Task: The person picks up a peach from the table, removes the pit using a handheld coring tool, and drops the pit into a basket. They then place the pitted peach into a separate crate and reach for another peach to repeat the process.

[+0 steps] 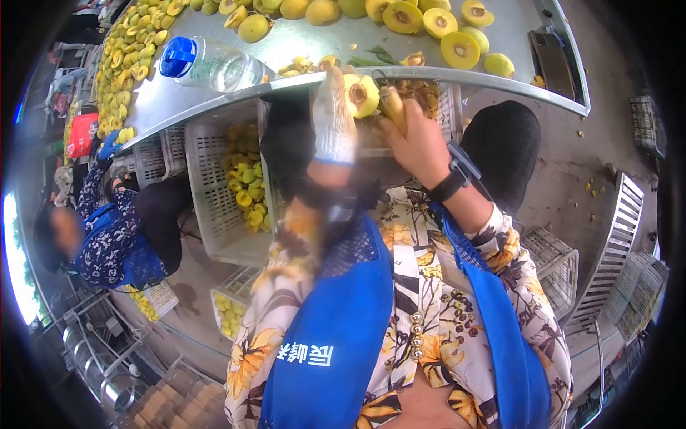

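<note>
My left hand point(334, 121), in a white knit glove, is closed around a halved yellow peach point(361, 96). The cut face, with a brown centre, is turned toward my right hand. My bare right hand point(418, 143) grips a tool with a wooden handle point(393, 107); its working end is by the peach and hard to make out. Both hands are just in front of the metal table's edge point(300, 80). Below them, a crate holds brown scraps point(421, 93).
Many peach halves point(404, 16) lie on the table, near a water bottle point(218, 63) and a phone point(552, 63). A white crate point(204, 193) with peach pieces point(246, 179) stands left of my legs. Another person point(118, 239) sits at the far left.
</note>
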Demonstrator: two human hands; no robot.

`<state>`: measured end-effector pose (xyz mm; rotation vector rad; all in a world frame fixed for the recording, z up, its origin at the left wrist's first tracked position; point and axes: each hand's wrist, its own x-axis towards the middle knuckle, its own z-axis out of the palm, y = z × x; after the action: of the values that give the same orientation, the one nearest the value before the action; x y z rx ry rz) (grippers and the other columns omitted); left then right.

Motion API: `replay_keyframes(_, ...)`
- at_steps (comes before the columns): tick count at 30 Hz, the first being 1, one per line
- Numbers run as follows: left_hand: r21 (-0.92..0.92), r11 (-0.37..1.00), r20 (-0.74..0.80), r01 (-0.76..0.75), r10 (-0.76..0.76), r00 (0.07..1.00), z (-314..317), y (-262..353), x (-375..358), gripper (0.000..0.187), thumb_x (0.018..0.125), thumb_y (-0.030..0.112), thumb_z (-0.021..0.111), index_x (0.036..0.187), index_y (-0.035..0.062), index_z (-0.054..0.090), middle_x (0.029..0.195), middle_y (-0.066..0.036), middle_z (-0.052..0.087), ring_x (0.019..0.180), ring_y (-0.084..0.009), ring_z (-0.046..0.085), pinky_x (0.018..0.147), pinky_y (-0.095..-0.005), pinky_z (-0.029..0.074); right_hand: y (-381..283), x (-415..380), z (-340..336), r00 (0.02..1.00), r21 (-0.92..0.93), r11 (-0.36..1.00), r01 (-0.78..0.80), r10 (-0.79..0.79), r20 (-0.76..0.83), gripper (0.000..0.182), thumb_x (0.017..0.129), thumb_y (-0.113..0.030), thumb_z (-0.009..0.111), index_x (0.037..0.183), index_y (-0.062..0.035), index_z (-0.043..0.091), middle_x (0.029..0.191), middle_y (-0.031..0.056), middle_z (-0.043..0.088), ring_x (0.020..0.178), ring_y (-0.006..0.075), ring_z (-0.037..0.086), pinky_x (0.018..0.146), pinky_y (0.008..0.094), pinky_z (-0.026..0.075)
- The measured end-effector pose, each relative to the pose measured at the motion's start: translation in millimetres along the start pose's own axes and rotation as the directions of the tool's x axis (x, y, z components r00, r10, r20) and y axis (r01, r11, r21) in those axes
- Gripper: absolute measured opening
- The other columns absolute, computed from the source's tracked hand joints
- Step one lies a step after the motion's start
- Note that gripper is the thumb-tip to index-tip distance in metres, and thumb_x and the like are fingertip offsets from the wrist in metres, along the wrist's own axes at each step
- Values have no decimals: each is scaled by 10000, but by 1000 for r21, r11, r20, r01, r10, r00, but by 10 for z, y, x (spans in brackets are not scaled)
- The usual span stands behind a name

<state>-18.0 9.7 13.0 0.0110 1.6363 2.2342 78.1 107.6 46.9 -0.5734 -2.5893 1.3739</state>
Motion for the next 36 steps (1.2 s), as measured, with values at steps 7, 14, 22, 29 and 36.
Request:
replay_keyframes(7, -31, 996, -6, -80, 80, 997, 152, 175, -67, 383, 912, 347, 495, 1032, -13, 547, 855, -79, 586, 733, -114, 558, 631, -224, 466, -6, -28, 133, 995, -28, 999, -38, 40, 94, 276, 814, -185, 555, 944, 0, 397, 692, 273, 562, 678, 457, 548, 589, 503, 423)
replay_keyframes(14, 71, 979, 1, -192, 192, 981, 150, 59, -75, 380, 907, 346, 507, 1009, -16, 568, 757, -34, 575, 669, -70, 532, 566, -194, 429, 31, -97, 229, 988, 39, 996, -79, 73, 135, 217, 806, -105, 500, 943, 18, 384, 690, 295, 551, 683, 468, 540, 602, 504, 426)
replay_keyframes(22, 70, 996, 32, -48, 46, 998, 136, 203, -53, 315, 887, 298, 546, 956, -6, 588, 734, -24, 563, 623, -65, 511, 532, -208, 432, 100, -100, 297, 986, 124, 987, -106, 87, 145, 274, 793, -170, 553, 943, 31, 443, 718, 271, 566, 668, 432, 564, 600, 452, 454)
replay_keyframes(29, -288, 869, 68, 403, -401, 913, 73, 136, 30, 254, 864, 261, 563, 899, 11, 525, 745, -128, 587, 587, -198, 560, 510, -311, 475, 105, -212, 388, 978, 198, 969, -147, 113, 177, 293, 792, -154, 515, 1003, 39, 454, 683, 216, 573, 582, 303, 597, 550, 381, 472)
replay_keyframes(36, -88, 985, 29, 149, -147, 989, 167, 124, -23, 240, 862, 237, 555, 836, -2, 557, 676, -138, 587, 533, -202, 556, 470, -298, 467, 123, -166, 283, 941, 261, 938, -227, 142, 306, 256, 792, -128, 493, 979, 42, 451, 645, 143, 560, 475, 208, 566, 445, 326, 453)
